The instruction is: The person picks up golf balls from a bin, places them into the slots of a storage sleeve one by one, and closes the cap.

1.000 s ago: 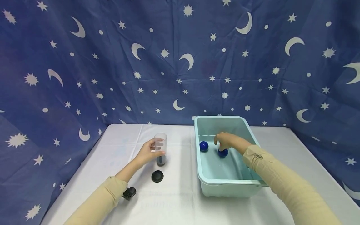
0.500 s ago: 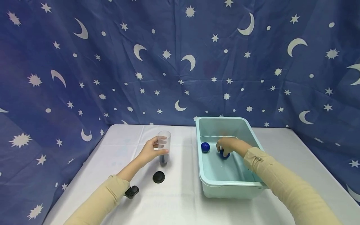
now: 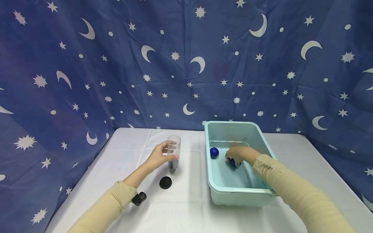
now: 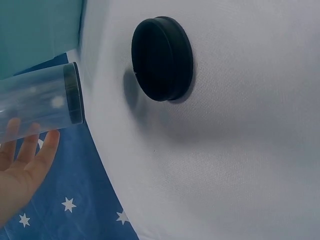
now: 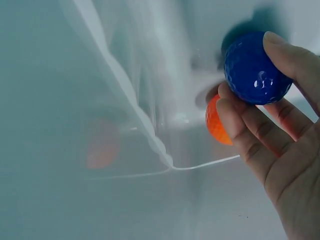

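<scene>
My left hand (image 3: pixel 158 158) grips a clear plastic cylinder (image 3: pixel 175 144), upright with its open end up. In the left wrist view its black base (image 4: pixel 74 92) shows, fingers along its side. On the table near it lies a round black lid (image 3: pixel 165 183). My right hand (image 3: pixel 240 153) reaches down into a pale teal tub (image 3: pixel 227 189) and pinches a dimpled blue golf ball (image 5: pixel 257 70) between thumb and fingers. Behind those fingers is an orange golf ball (image 5: pixel 217 122), mostly hidden in the head view. A second blue golf ball (image 3: pixel 214 152) sits by the tub's left wall.
Both hands work over a white-covered table (image 3: pixel 186 213). The tub's raised walls surround my right hand. A small black device (image 3: pixel 139 198) shows beside my left sleeve. A blue curtain (image 3: pixel 175 64) with moons and stars hangs behind and at the sides.
My right fingers have come down around the blue golf ball and now pinch it. My left hand keeps its grip on the cylinder. The head view has shifted slightly.
</scene>
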{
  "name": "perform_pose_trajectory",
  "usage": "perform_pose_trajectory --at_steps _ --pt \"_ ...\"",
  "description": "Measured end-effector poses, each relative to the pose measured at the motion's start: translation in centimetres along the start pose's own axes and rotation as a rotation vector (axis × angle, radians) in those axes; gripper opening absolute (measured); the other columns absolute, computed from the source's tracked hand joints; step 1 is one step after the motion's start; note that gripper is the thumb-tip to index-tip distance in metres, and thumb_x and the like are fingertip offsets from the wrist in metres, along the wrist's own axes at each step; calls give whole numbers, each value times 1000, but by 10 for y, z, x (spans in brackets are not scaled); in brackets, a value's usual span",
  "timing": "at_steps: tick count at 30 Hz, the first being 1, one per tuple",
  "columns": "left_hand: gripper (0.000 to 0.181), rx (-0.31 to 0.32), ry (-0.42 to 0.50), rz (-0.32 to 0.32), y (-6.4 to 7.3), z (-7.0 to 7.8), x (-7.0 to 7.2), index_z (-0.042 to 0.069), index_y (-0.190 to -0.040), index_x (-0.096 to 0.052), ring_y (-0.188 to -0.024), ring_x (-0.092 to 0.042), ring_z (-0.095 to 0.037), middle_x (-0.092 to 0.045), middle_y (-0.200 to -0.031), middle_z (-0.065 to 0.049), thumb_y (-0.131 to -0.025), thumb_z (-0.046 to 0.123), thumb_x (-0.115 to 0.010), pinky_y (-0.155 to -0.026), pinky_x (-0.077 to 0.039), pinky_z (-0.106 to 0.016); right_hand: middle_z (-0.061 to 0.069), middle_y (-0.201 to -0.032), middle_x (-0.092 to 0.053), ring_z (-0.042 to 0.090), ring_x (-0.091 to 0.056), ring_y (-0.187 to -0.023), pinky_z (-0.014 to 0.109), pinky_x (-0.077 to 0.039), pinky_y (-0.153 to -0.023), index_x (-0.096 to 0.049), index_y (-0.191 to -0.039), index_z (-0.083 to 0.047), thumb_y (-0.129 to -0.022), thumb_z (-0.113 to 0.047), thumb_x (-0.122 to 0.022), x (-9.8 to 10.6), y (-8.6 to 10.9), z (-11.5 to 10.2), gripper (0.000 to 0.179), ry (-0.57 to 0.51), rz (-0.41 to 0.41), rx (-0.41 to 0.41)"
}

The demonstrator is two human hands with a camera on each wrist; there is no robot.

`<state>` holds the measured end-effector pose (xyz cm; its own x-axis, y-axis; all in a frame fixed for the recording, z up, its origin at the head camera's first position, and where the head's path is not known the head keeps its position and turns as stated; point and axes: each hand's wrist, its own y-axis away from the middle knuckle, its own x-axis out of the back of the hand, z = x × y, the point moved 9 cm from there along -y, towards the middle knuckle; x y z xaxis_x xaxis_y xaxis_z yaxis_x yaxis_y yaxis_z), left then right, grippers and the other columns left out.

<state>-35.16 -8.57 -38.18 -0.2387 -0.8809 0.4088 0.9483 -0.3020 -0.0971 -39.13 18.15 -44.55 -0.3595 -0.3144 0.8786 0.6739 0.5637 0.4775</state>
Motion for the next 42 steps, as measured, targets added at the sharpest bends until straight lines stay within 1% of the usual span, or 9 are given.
perform_pose_trajectory --at_steps 1,4,6,9,14,23,31,37,42 --pt "54 0 -2 1 0 0 0 8 -130 -53 -116 -56 -35 -57 -128 -19 -81 12 -74 -92 -51 -41 -4 -76 -58 11 -51 -68 23 -45 -57 -61 -77 -18 -64 6 -78 4 5 -4 32 -4 -21 -41" --pt "54 -2 -1 -2 -1 0 -2 8 -130 -53 -116 -56 -35 -57 -128 -19 -81 13 -74 -92 -51 -41 -2 -75 -58 12 -51 -66 24 -45 -56 -62 -78 -17 -65 7 -76 5 8 -5 30 -34 -37 -62" --pt "54 -5 3 -5 -1 1 -2 8 -130 -53 -115 -56 -35 -57 -127 -19 -81 13 -74 -92 -51 -41 -4 -73 -56 11 -50 -63 22 -44 -53 -60 -77 -19 -65 6 -74 3 7 -3 31 -37 -33 -19" --pt "54 -7 8 -9 -1 1 -3 8 -130 -53 -115 -56 -35 -57 -127 -19 -81 13 -74 -92 -51 -41 -5 -74 -54 10 -50 -62 21 -45 -53 -59 -77 -20 -67 5 -74 4 9 -4 30 -37 -48 -6" --pt "53 -11 6 -8 -1 4 -4 9 -129 -53 -114 -57 -35 -58 -127 -19 -81 12 -74 -92 -51 -42 -3 -78 -58 11 -50 -68 22 -44 -56 -62 -81 -15 -68 5 -74 20 25 -15 26 -46 -60 -56" --pt "53 -39 -1 -14 -7 11 -11 8 -130 -53 -114 -57 -36 -58 -126 -20 -81 11 -73 -91 -51 -41 -1 -79 -58 10 -47 -69 20 -42 -61 -63 -85 -9 -70 5 -69 37 39 -18 21 3 24 -26" --pt "52 -51 -44 33 -13 16 -11 7 -128 -54 -110 -60 -34 -59 -123 -17 -80 10 -74 -88 -52 -42 0 -78 -55 12 -47 -70 22 -42 -61 -61 -82 -8 -71 6 -66 51 46 -21 19 1 75 -38" --pt "52 -50 -76 69 -10 19 -13 7 -126 -56 -105 -60 -32 -60 -120 -17 -78 13 -76 -84 -54 -39 2 -80 -58 12 -47 -71 21 -40 -62 -63 -86 -7 -70 5 -67 59 55 -25 20 -61 169 6" --pt "51 -62 -129 111 -10 24 -13 7 -122 -58 -98 -61 -28 -63 -112 -15 -77 17 -78 -79 -53 -36 7 -90 -63 15 -52 -78 26 -45 -68 -64 -93 -5 -73 1 -67 70 63 -20 22 -169 236 10"
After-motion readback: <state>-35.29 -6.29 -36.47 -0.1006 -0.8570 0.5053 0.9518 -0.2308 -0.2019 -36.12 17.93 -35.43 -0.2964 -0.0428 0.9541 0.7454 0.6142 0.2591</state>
